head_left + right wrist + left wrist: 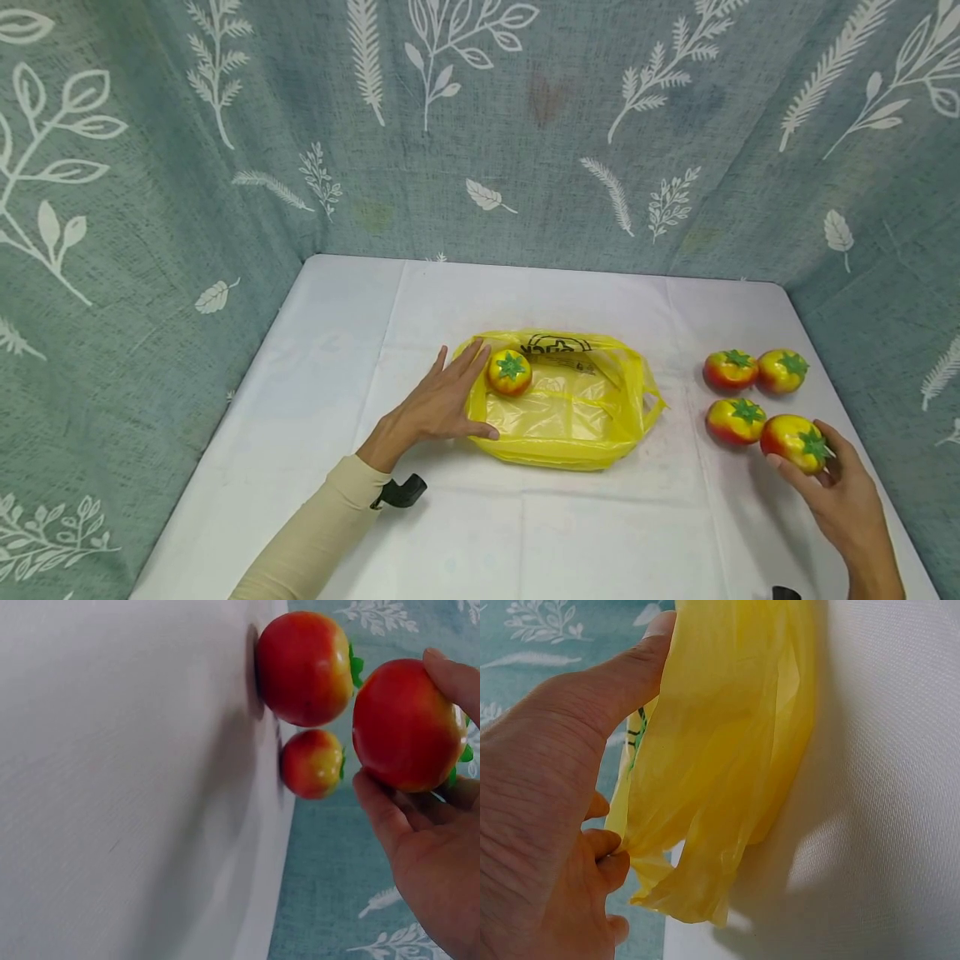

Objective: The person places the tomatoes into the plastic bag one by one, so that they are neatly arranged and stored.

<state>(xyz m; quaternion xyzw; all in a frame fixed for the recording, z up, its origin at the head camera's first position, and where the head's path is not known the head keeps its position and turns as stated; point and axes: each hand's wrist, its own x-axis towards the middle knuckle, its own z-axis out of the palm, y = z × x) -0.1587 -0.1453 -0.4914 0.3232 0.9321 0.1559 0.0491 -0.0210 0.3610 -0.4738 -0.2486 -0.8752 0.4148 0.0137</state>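
A yellow plastic bag point(558, 454) lies with its mouth up on the white table, one red-and-yellow toy tomato point(509, 372) inside at its left end. My left hand point(438, 400) rests at that end, fingers spread along the rim. In the left wrist view, the thumb lies against the bag's side point(712, 735). At the right, my right hand point(843, 492) grips another toy tomato point(409, 724) between thumb and fingers, raised off the cloth. Close beside it sit three more toy tomatoes: a near one point(735, 421) and two behind, one left point(729, 371), one right point(782, 371).
A white cloth point(600, 533) covers the table. Blue-green curtains point(525, 167) with white leaf prints hang behind and along both sides. A black wrist-camera piece point(403, 492) sticks out beneath the left wrist.
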